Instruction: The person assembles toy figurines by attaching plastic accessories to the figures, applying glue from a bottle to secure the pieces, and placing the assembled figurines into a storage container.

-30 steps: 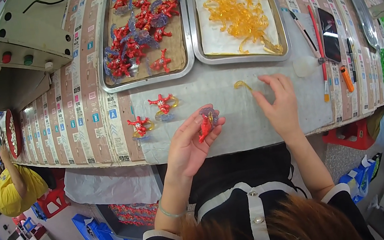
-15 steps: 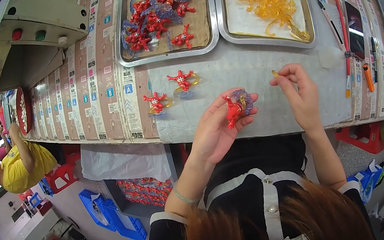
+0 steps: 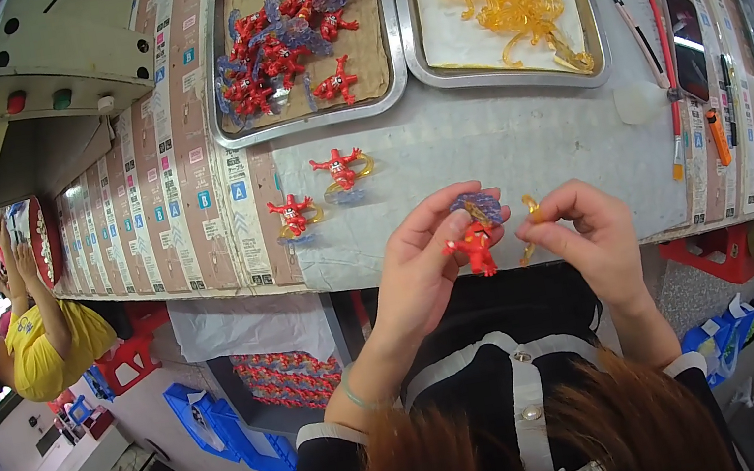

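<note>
A: What did each grip hold?
B: The left hand was pinching a red figure with a clear purple piece at its upper side, by the near edge of the worktop; the right hand was pinching a clear yellow piece between thumb and fingers, just beside the figure.
A: What was hard to make out?
B: Fingertips hid the middle of the yellow piece; the left thumb covered some of the figure, so I could not tell how it joined the purple piece; the tray of red figures and the tray of yellow pieces were both cut off at the top, their contents overlapping.
A: And the room for moving?
B: A broad strip of pale sheet showed between the trays' near rims and the hands; two more red figures sat towards its left edge; a red brush lay along its right side, an orange-handled tool beyond, both well apart from the right hand.
</note>
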Motion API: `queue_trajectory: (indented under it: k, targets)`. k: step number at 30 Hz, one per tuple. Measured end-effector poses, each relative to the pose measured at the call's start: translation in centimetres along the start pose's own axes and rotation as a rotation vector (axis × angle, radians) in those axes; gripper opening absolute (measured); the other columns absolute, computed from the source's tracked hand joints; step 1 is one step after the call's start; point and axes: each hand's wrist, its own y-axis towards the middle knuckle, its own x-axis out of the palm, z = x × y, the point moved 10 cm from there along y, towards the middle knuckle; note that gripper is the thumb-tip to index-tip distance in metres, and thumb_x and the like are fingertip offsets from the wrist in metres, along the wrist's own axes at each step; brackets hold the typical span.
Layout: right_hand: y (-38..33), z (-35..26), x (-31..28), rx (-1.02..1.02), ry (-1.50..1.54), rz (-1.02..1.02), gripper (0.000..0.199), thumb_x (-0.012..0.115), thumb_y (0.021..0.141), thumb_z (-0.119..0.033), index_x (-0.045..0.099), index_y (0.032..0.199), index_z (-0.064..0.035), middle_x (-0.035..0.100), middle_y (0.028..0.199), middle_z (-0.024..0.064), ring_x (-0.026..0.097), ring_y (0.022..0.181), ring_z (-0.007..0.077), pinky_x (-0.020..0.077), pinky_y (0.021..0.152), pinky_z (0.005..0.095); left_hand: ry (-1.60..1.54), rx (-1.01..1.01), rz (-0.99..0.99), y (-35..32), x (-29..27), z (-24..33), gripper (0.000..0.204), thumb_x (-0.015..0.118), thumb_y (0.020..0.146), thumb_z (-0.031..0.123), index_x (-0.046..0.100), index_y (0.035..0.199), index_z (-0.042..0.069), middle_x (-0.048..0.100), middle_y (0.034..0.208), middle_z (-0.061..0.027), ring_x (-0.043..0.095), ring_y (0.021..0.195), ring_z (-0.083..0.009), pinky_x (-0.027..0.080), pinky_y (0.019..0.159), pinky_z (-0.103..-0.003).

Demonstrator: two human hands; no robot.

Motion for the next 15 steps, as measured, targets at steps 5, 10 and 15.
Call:
queue_trajectory:
  k: [5, 10, 15]
  targets:
    - [-1.5, -5.7, 2.8, -0.583, -0.437, -0.056, 0.012, 0.066, 0.063, -0.003, 0.059, 0.072, -0.0034, 0.059, 0.069, 0.0057, 0.053, 0.061, 0.0190, 0.0415, 0.057, 0.0263, 0.246, 0.100, -0.075, -0.4, 1.2, 0.5, 0.028, 0.044, 0.084, 0.005, 0.046, 0.112, -0.003, 0.051, 0.109, -0.0103, 0.051, 0.097, -0.0144, 0.041, 0.083, -0.027]
    - [-1.6, -5.8, 3.1, -0.641, -0.462, -0.051, 0.014, 0.067, 0.062, -0.004, 0.059, 0.074, -0.0033, 0.058, 0.068, 0.0052, 0.052, 0.061, 0.0196, 0.0410, 0.056, 0.0271, 0.285, 0.119, -0.115, -0.7, 1.8, 0.9, 0.026, 0.044, 0.084, 0.004, 0.048, 0.109, -0.003, 0.052, 0.109, -0.0093, 0.050, 0.096, -0.0133, 0.041, 0.083, -0.026]
    - [-1.6, -6.0, 3.2, -0.656, -0.470, -0.064, 0.014, 0.067, 0.061, -0.003, 0.059, 0.073, -0.0032, 0.058, 0.068, 0.0056, 0.052, 0.061, 0.0199, 0.0410, 0.056, 0.0273, 0.326, 0.140, -0.144, -0.8, 2.1, 1.4, 0.026, 0.043, 0.084, 0.003, 0.048, 0.109, -0.003, 0.053, 0.108, -0.0090, 0.051, 0.095, -0.0130, 0.041, 0.083, -0.025]
